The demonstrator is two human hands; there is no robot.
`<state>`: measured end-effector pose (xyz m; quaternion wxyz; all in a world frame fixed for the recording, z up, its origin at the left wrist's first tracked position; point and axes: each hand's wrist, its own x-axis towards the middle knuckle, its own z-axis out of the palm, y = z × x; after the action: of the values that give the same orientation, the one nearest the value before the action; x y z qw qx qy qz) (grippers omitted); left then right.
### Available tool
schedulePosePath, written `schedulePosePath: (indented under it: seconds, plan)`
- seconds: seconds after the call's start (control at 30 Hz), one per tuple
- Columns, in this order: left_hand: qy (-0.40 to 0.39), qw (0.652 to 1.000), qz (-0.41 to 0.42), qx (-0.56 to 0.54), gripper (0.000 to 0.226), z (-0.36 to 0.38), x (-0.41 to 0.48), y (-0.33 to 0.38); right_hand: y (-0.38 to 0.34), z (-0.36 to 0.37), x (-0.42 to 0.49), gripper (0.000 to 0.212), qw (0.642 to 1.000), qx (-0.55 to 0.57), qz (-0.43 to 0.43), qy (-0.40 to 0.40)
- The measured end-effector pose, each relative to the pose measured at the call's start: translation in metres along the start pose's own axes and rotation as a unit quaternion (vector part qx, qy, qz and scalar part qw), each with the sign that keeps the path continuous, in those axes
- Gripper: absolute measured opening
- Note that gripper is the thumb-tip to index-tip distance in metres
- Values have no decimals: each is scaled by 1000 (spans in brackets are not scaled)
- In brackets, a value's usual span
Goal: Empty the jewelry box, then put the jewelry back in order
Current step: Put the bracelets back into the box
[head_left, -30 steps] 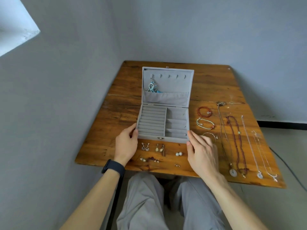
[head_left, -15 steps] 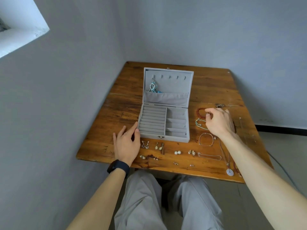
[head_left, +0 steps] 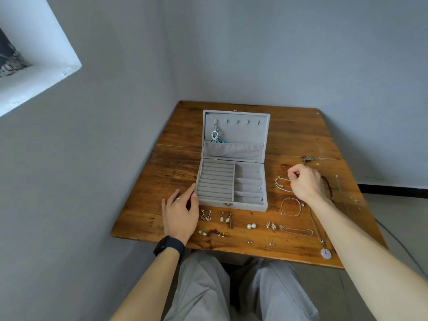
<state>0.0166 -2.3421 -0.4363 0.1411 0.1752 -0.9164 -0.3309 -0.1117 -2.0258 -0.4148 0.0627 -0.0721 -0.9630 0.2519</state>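
- Jewelry box (head_left: 213,202), grey velvet, sits open on the wooden table (head_left: 176,172), lid upright, with ring rolls on the left, three compartments on the right and a silver-blue piece (head_left: 216,136) hanging in the lid.
- My left hand (head_left: 181,214) lies flat, relaxed fingers touching the box's front-left corner.
- My right hand (head_left: 305,181), right of the box, pinches the red bead bracelet (head_left: 283,166).
- Earrings (head_left: 225,217) lie in front of the box.

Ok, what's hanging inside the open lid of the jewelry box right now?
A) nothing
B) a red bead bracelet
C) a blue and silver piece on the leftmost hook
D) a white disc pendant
C: a blue and silver piece hangs from the leftmost hook in the jewelry box lid, and the other hooks in the row are bare.
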Motion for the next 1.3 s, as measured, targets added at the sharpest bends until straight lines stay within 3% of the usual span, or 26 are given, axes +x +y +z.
schedulePosePath:
  seconds: [0.17,0.27,0.33,0.47,0.57,0.7,0.8,0.9,1.03,1.17,1.3]
  plan:
    - [-20,1000,-9,-13,35,-11,10,17,7,-21,-19,14,970,228,50,67]
    - [-5,997,72,-6,37,-8,15,51,11,-39,-47,12,931,350,68,76]
    - [-39,988,148,-10,35,4,17,84,17,-48,-70,12,909,402,86,70]
    - [-140,946,278,91,31,49,19,147,35,-55,-119,12,875,466,106,76]
    - [-169,905,341,188,34,89,19,176,51,-55,-151,13,870,474,110,80]
    - [-172,862,362,311,30,122,24,188,70,-57,-175,14,871,475,106,72]
    - [-159,854,369,330,25,132,26,188,80,-62,-182,15,868,479,113,75]
    - [-141,891,354,246,23,130,25,190,84,-67,-182,14,870,473,118,76]
    - [-132,964,228,24,15,106,34,192,74,-70,-171,14,880,457,109,73]
    - [-89,976,157,-122,11,65,47,174,49,-64,-151,13,891,445,75,40]
    - [-43,975,131,-172,12,20,57,134,15,-52,-117,14,904,425,35,15]
